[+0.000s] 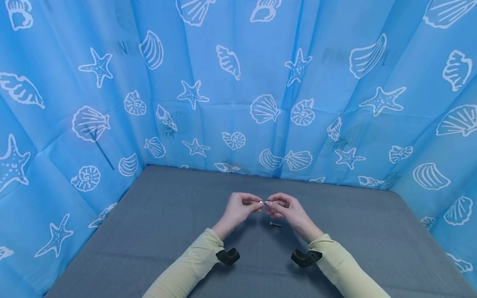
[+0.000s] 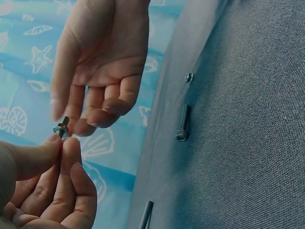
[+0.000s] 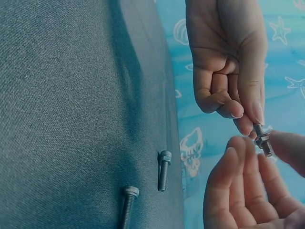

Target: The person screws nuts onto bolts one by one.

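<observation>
In the head view, my left hand (image 1: pixel 240 209) and right hand (image 1: pixel 287 209) meet above the table around a small metal bolt (image 3: pixel 268 152). The left hand (image 2: pixel 52 186) pinches one end between thumb and forefinger. A hex nut (image 3: pixel 262 139) sits partway along the shank, with bare thread sticking out past it. Around the nut, the thumb and forefinger of my right hand (image 3: pixel 248 191) close from either side. Exact fingertip contact is hard to tell, and the right thumb looks blurred in the left wrist view. The bolt's held end is hidden by the left fingers.
On the grey cloth-covered table (image 1: pixel 179 198) lies a socket-head bolt (image 2: pixel 182 124), with a small metal piece (image 2: pixel 189 78) beyond it. Another bolt (image 2: pixel 147 215) shows at the lower edge of the left wrist view. A blue seashell-print curtain (image 1: pixel 231 116) surrounds the table.
</observation>
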Demonstrator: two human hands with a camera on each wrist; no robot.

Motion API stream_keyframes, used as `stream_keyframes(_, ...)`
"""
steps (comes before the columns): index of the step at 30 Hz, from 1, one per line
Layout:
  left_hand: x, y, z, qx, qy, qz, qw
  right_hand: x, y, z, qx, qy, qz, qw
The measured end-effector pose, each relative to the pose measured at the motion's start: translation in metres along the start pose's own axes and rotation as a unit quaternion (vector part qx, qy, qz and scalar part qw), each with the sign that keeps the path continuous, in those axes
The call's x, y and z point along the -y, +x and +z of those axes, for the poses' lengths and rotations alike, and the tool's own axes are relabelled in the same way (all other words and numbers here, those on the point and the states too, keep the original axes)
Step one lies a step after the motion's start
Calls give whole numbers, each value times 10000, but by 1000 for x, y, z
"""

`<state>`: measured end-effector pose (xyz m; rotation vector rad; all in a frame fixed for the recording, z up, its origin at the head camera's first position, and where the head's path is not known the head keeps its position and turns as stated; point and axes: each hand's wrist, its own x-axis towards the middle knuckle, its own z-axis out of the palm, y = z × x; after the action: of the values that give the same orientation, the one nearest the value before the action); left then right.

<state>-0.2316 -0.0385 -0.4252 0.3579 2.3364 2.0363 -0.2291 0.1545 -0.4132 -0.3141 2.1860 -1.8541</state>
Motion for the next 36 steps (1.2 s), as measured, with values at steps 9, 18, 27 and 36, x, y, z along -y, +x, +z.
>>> stream_keyframes(9,2,0,0,14,89,30,10000,0,1,0,7,-228,36,9997)
stream_keyframes(18,2,0,0,15,45,9,10000,-4,4,-1,-39,-132,-124,9998)
stream_keyframes(27,1,-1,1,-21,60,-2,10000,-4,3,1,-102,-107,-4,9999)
stream_keyframes(36,1,-1,1,13,-27,18,10000,-3,3,1,-70,-265,-109,9996)
